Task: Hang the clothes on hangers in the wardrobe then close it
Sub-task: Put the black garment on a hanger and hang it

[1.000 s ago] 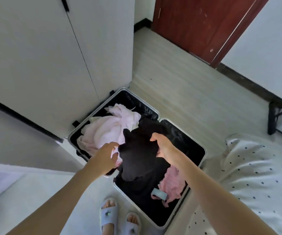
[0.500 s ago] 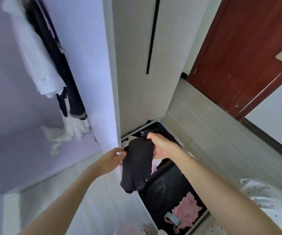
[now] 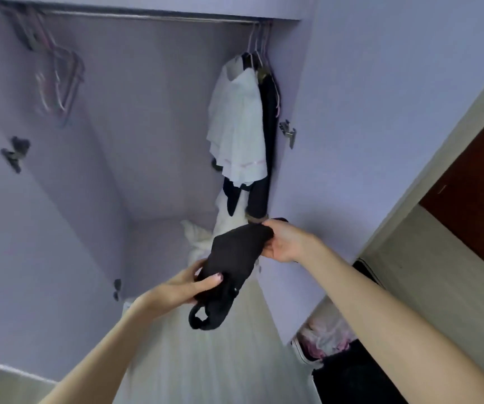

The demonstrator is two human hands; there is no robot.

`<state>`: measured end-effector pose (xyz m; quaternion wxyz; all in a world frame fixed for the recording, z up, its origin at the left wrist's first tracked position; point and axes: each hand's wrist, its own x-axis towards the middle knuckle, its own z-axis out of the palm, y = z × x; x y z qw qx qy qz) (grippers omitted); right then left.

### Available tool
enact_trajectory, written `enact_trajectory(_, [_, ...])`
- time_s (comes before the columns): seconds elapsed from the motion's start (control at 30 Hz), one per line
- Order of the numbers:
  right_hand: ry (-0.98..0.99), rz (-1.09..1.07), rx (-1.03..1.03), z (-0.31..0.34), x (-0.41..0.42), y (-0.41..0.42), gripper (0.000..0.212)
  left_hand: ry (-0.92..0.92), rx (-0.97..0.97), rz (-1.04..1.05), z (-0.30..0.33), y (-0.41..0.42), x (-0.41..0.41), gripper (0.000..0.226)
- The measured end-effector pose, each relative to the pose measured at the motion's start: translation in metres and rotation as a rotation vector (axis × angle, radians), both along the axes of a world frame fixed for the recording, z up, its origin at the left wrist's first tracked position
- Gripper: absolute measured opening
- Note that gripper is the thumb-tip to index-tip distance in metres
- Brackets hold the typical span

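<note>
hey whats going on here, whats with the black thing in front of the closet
A person is holding a bunched black garment in both hands in front of the open wardrobe. The left hand grips its lower part and the right hand its upper end. It is not on a hanger yet. A white garment and dark clothes already hang at the right end of the rail; empty hangers hang at the left. An open suitcase sits at lower right.

Black garment (image 3: pixel 236 255), bunched, held up in front of open wardrobe (image 3: pixel 153 135), lower end dangling. Empty hangers (image 3: pixel 60 80) bunched far left on rail (image 3: pixel 147 17). White garment (image 3: pixel 239 126) and dark garment (image 3: pixel 265 147) hung far right.
</note>
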<state>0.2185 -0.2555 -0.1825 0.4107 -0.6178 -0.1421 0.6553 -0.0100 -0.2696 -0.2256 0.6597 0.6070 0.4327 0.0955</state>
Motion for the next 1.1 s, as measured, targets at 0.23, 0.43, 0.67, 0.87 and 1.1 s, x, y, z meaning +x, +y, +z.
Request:
enact_trajectory(0.23, [0.138,0.007,0.068,0.020,-0.064,0.068,0.027,-0.163,0.107,0.491,0.038,0.054,-0.052,0.014])
enact_trajectory(0.43, [0.040,0.406,0.103,-0.001,-0.102,0.113,0.037,-0.294,-0.043,0.842,0.073,0.124,-0.059,0.020])
enact_trajectory(0.67, [0.144,0.732,0.125,-0.024,-0.125,0.180,0.042,-0.257,-0.096,1.089,0.078,0.210,-0.061,0.026])
enact_trajectory(0.87, [-0.106,0.857,0.303,0.000,-0.126,0.262,0.008,-0.255,-0.127,1.192,0.081,0.275,-0.065,0.020])
enact_trajectory(1.1, [0.023,0.625,0.393,0.042,-0.113,0.337,0.017,-0.066,-0.095,1.200,0.064,0.297,-0.084,0.039])
